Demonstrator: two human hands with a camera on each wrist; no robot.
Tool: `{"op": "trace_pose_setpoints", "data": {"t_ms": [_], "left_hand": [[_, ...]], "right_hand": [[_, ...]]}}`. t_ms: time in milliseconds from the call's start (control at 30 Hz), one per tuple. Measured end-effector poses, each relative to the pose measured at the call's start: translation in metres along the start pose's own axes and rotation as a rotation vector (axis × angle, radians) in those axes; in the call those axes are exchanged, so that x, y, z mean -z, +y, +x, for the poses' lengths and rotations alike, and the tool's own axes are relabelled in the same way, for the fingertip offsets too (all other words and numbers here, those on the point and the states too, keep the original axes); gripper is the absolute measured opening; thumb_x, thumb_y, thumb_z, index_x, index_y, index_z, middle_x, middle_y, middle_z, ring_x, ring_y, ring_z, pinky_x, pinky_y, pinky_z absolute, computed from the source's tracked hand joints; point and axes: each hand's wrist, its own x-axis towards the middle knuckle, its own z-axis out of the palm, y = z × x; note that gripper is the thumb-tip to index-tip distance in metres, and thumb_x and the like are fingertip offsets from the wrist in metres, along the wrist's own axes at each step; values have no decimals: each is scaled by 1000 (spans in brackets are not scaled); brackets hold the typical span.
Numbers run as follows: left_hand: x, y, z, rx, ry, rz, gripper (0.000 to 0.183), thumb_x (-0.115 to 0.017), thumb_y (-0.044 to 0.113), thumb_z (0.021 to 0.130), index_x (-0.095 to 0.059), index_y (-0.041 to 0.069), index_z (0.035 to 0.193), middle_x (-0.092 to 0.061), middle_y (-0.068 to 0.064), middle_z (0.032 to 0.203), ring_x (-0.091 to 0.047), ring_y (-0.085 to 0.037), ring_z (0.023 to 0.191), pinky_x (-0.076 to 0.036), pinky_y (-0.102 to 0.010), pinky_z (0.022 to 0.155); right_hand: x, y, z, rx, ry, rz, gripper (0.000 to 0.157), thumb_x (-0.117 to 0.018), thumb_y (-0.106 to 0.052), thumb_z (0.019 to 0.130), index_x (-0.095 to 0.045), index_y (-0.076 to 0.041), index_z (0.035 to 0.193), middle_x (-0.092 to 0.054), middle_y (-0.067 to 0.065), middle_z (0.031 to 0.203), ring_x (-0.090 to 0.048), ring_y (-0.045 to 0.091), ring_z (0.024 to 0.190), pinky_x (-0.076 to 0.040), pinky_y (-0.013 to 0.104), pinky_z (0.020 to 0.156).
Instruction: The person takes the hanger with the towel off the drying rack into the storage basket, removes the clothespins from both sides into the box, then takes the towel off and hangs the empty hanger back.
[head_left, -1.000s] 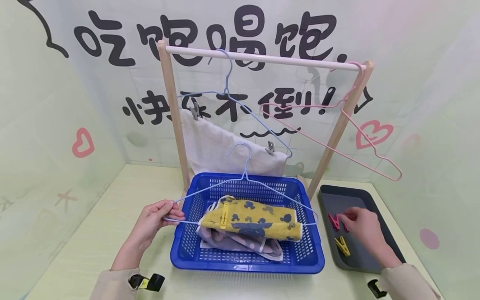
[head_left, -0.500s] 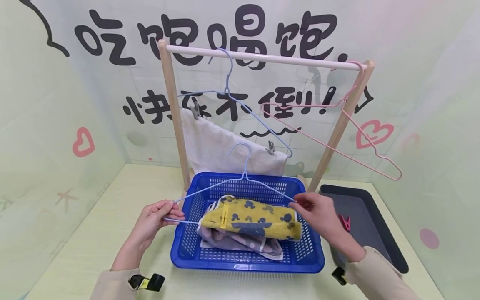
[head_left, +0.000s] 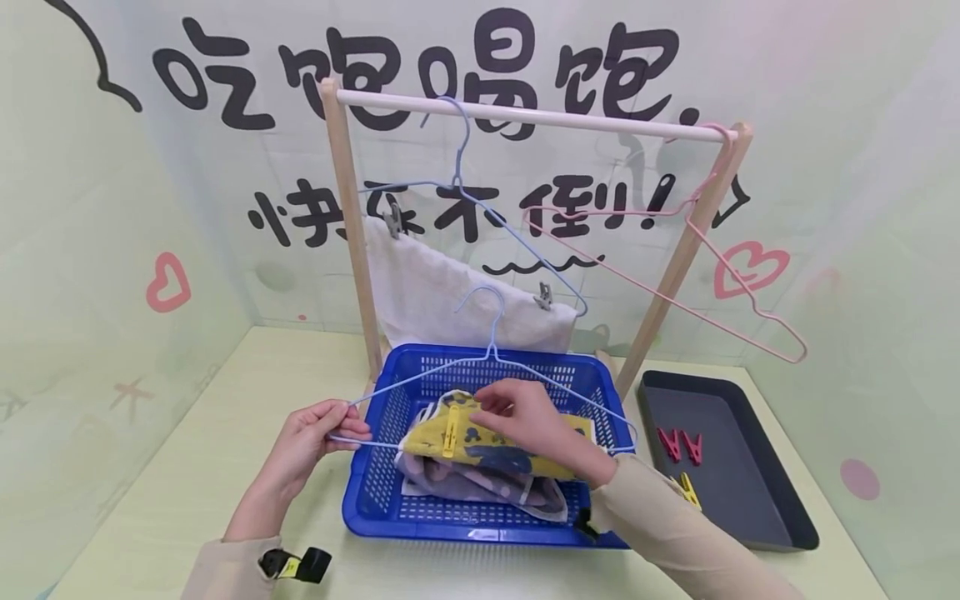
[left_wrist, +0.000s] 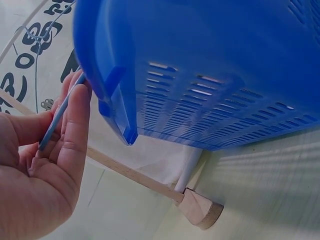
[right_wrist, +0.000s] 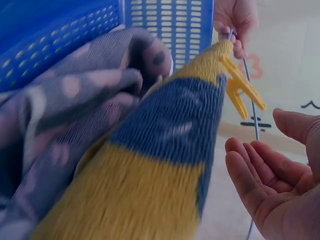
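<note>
My left hand [head_left: 309,432] pinches the left corner of a light blue wire hanger [head_left: 492,353], held above the blue basket [head_left: 483,535]. A yellow towel [head_left: 430,439] with dark blue patches is folded over the hanger's bottom bar. Near its left end a yellow clothespin [head_left: 451,431] is clipped on it, also clear in the right wrist view. My right hand [head_left: 528,417] hovers over the towel's middle, thumb and fingers apart with nothing between them; the right wrist view shows this palm [right_wrist: 280,190] beside the towel. A grey-purple towel [head_left: 487,486] with pink spots lies in the basket below.
Behind the basket stands a rack [head_left: 585,122]. From it hang another blue hanger [head_left: 457,181], with a white towel [head_left: 427,292] on two grey clips, and a pink hanger [head_left: 660,293]. At right, a dark tray [head_left: 757,467] holds pink clothespins [head_left: 692,448] and a yellow clothespin.
My right hand has moved left from the tray, past the hanger's right arm, to above the towel. The clothespins stay in the tray. My left hand and the hanger have barely moved.
</note>
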Motion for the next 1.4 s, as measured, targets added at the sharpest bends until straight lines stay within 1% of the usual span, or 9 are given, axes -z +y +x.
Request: {"op": "trace_pose_setpoints", "data": {"t_ms": [133, 267, 433, 600, 867, 1000, 1133, 1267, 1400], "left_hand": [[-1, 1, 1, -5, -5, 2, 25, -45, 19, 101, -64, 8, 88, -70, 1, 78, -68, -11, 75, -56, -25, 68], [-1, 1, 2, -10, -4, 6, 26, -46, 20, 100, -63, 4, 89, -70, 1, 78, -68, -12, 75, -56, -25, 68], [-1, 2, 2, -5, -2, 13, 26, -45, 20, 100, -65, 13, 86, -70, 2, 77, -68, -11, 75, -56, -24, 68], [0, 2, 2, -7, -5, 7, 26, -45, 20, 100, -65, 15, 85, -70, 2, 78, -68, -11, 75, -56, -25, 68], [1, 1, 1, -4, 5, 10, 25, -45, 20, 100, -64, 14, 85, -70, 1, 78, -68, -12, 75, -56, -25, 68], [3, 0, -1, 1, 13, 10, 25, -45, 20, 101, -64, 13, 86, -70, 1, 78, -68, -12, 75, -56, -25, 68], [4, 0, -1, -6, 10, 4, 25, -45, 20, 101, -64, 12, 86, -70, 0, 78, -68, -12, 76, -56, -25, 68], [4, 0, -1, -3, 13, 1, 26, -45, 20, 101, -64, 13, 86, -70, 1, 79, -68, -12, 75, -56, -25, 68], [5, 0, -1, 3, 15, 2, 26, -44, 20, 101, -64, 13, 86, -70, 1, 79, -68, -12, 75, -56, -25, 68]], "right_hand": [[-9, -5, 11, -24, -55, 48, 22, -70, -15, 84, -69, 1, 100, -68, 6, 84, -63, 13, 73, -52, 19, 65], [-14, -8, 18, -62, -94, 43, 24, -70, -17, 85, -69, 2, 100, -68, 6, 84, -62, 11, 72, -52, 19, 65], [-15, -10, 22, -101, -112, 24, 21, -70, -16, 85, -70, 2, 97, -68, 4, 79, -58, 8, 66, -49, 18, 58], [-16, -12, 23, -115, -116, 41, 15, -69, -14, 85, -71, -1, 92, -67, 1, 76, -56, 6, 62, -49, 20, 54], [-19, -14, 19, -47, 6, 65, 7, -71, -8, 82, -70, -1, 82, -67, 1, 71, -57, 5, 58, -50, 20, 52], [-16, -12, 17, -63, 76, 107, 6, -72, -8, 82, -70, -3, 81, -68, 4, 73, -60, 8, 60, -51, 21, 54], [-5, -11, 13, -62, 115, 119, 8, -73, -9, 82, -69, -3, 84, -68, 4, 75, -60, 8, 61, -52, 22, 55], [12, -8, 5, -78, 136, 85, 10, -73, -11, 82, -69, -3, 86, -66, 3, 74, -59, 9, 60, -52, 23, 55], [29, -1, -7, -142, 163, 52, 13, -74, -12, 81, -69, -3, 88, -65, 2, 76, -59, 10, 63, -52, 23, 57]]}}
